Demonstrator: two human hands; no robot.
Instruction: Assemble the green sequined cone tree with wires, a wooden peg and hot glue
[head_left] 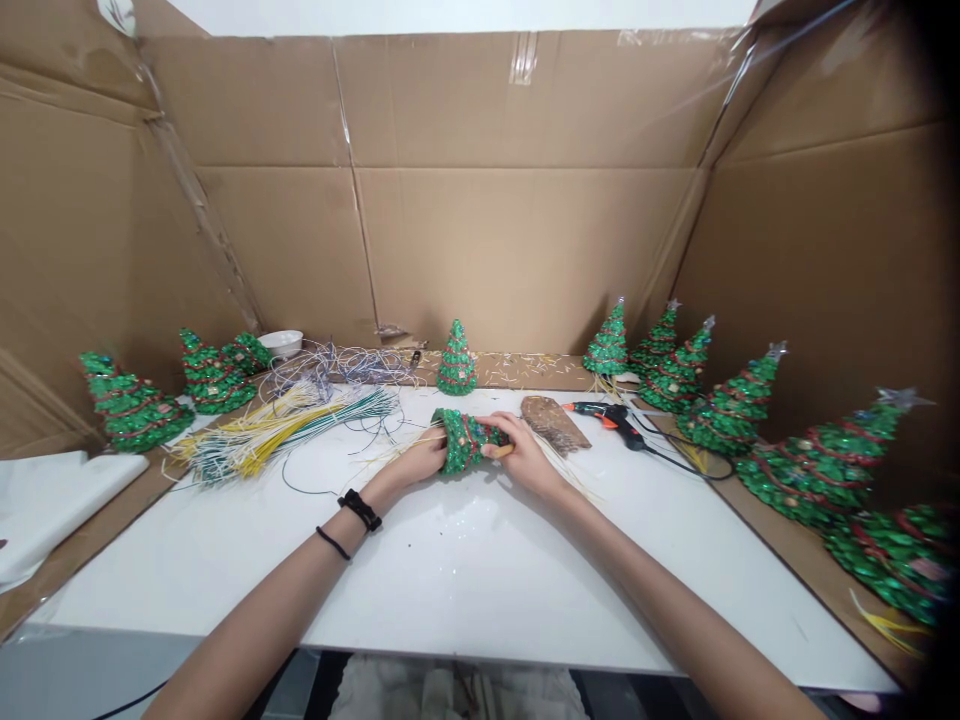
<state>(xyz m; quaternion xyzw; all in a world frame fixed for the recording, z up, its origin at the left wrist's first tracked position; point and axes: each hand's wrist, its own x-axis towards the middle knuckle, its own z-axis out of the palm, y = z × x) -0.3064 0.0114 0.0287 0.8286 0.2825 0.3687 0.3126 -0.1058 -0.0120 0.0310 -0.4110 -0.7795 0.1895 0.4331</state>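
Both my hands hold a small green sequinned Christmas tree (pixel 459 438) lying on its side over the white table (pixel 465 580). My left hand (pixel 418 462) grips its wide base end, fingers wrapped under it. My right hand (pixel 523 455) is closed round its pointed end, where something orange-brown shows between the fingers. Thin straw-coloured strands trail from the tree near my left hand. My left wrist wears a black band.
An upright finished tree (pixel 456 360) stands just behind. Several more trees line the right side (pixel 731 400) and left side (pixel 131 405). A glue gun (pixel 611 417) and a brown piece (pixel 553 423) lie to the right. Coloured wire bundles (pixel 277 430) and a white bowl (pixel 281 342) lie to the left. Cardboard walls surround the table.
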